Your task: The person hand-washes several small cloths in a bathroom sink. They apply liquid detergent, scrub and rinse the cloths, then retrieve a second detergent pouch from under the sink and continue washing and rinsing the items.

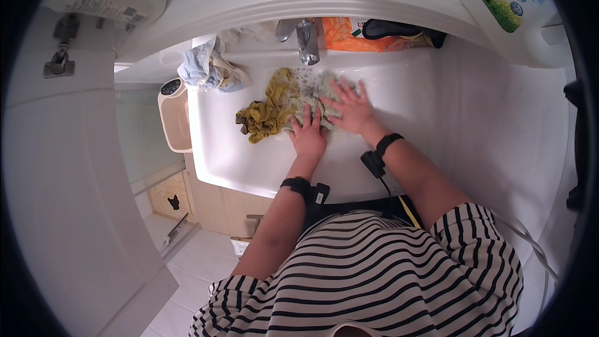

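In the white washbasin [398, 150] lies a wet, pale green cloth [302, 104]. My left hand [310, 140] rests palm down on its near part, with the fingers apart. Over the cloth's right side my right hand [352, 108] is spread flat, slightly blurred; whether it touches the fabric is hard to tell. Directly to the left, a crumpled olive-yellow cloth [264, 117] lies against the pale one. Soap suds [306, 79] show between the two fabrics, below the tap [308, 44]. Parts of the pale cloth are hidden beneath my hands.
A light blue and cream cloth [210, 68] hangs over the basin's back left corner. Beside the basin is a beige tub [177, 117]. An orange package [337, 35] lies behind the tap. Overhead, an open cabinet holds bottles [510, 9]; its door [70, 173] stands at left.
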